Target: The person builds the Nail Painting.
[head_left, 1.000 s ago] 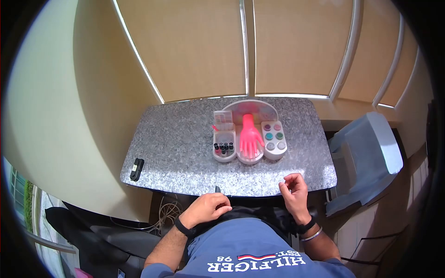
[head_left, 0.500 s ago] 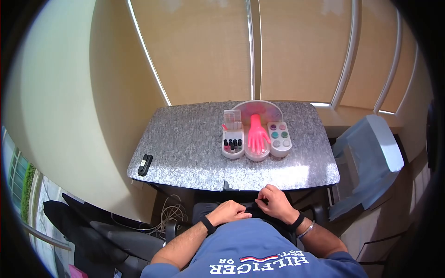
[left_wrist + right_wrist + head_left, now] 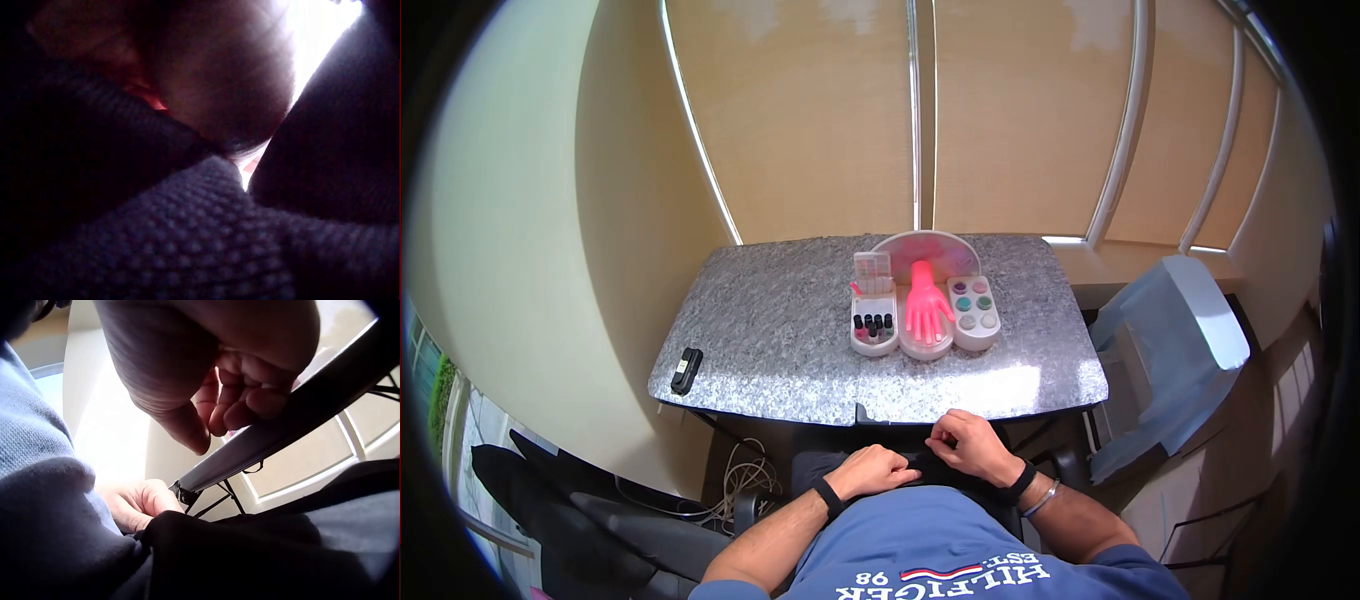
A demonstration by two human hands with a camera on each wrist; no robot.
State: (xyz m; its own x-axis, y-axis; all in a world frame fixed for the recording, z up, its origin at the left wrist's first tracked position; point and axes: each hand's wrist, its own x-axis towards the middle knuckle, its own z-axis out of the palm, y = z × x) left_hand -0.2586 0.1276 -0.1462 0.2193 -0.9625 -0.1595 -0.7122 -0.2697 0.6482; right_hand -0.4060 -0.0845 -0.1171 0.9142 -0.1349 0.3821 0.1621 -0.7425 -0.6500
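In the head view the left hand [image 3: 870, 470] rests at the lap, fingers loosely bent, holding nothing that shows. Dark, close shapes fill the left wrist view, with part of that hand [image 3: 219, 81] against cloth. The right hand [image 3: 970, 445] hovers over the lap beside the table's front edge; the right wrist view shows its fingers loosely curled and empty [image 3: 231, 375]. Beyond both hands, on the grey speckled table [image 3: 760, 320], stands a white set with a pink model hand [image 3: 927, 308], black-capped bottles [image 3: 873, 330] and several coloured pots [image 3: 973, 304].
A black object [image 3: 687, 371] lies near the table's left front corner. To the right of the table stands a blue-grey covered item [image 3: 1185, 335]. Coiled cables [image 3: 745, 485] are on the floor at lower left, and tan blinds [image 3: 830, 130] hang behind the table.
The right hand has come from the table's front edge down and left, closer to the left hand. The left hand stays at the lap. The head view has shifted slightly.
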